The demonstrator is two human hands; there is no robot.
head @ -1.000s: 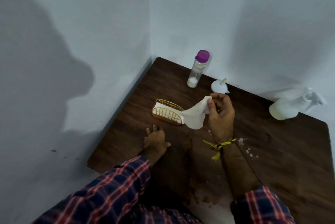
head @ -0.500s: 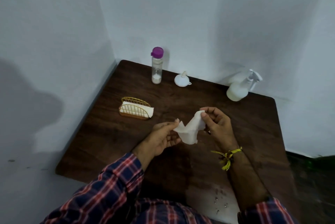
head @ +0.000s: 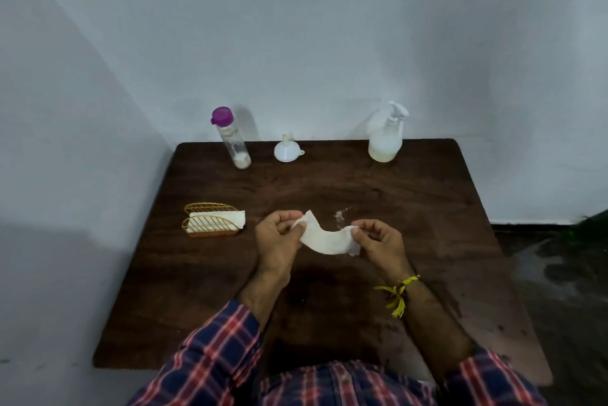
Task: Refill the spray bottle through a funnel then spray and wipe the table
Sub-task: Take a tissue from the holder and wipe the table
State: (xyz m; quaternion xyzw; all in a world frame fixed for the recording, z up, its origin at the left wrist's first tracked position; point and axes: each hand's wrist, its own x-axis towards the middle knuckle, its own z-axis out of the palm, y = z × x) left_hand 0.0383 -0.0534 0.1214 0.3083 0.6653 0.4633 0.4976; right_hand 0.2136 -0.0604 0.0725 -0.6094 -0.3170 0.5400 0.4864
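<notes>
A white tissue (head: 324, 238) is stretched between my two hands above the middle of the dark wooden table (head: 411, 208). My left hand (head: 279, 241) pinches its left end and my right hand (head: 378, 241) pinches its right end. The white spray bottle (head: 386, 139), holding pale liquid, stands at the back right by the wall. A white funnel (head: 287, 150) sits upside down at the back centre. A clear refill bottle with a purple cap (head: 232, 139) stands at the back left, a little white content at its bottom.
A gold wire napkin holder (head: 210, 221) with folded tissues stands left of my hands. A small wet patch (head: 340, 215) glistens just beyond the tissue. Walls close the table's back and left sides. The floor (head: 552, 267) drops off to the right.
My right hand drew the tissue out of the holder to the table's middle. My left hand rose from the table and took its other end. The tissue is now spread between both hands.
</notes>
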